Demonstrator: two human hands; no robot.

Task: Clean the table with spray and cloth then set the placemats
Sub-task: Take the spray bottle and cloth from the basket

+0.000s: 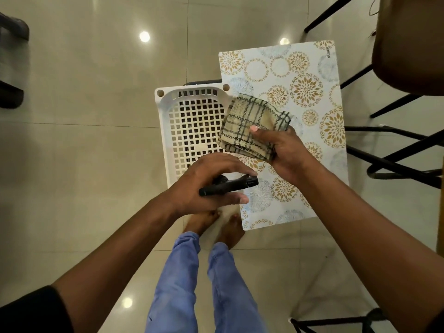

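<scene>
My left hand (206,183) grips the black head of a spray bottle (230,185), seen from above; the bottle's body is hidden under the hand. My right hand (281,152) holds a folded beige cloth (249,123) with dark check lines, thumb pressed on top. Both hands hover over a white perforated plastic basket (192,121). A placemat (300,92), white with gold and blue flower rings, lies flat across the basket's right side and reaches past it.
The floor is glossy beige tile. Black chair legs (396,150) and a brown seat (408,44) stand at the right. Another dark leg frame (336,323) is at the lower right. My bare feet stand just below the basket.
</scene>
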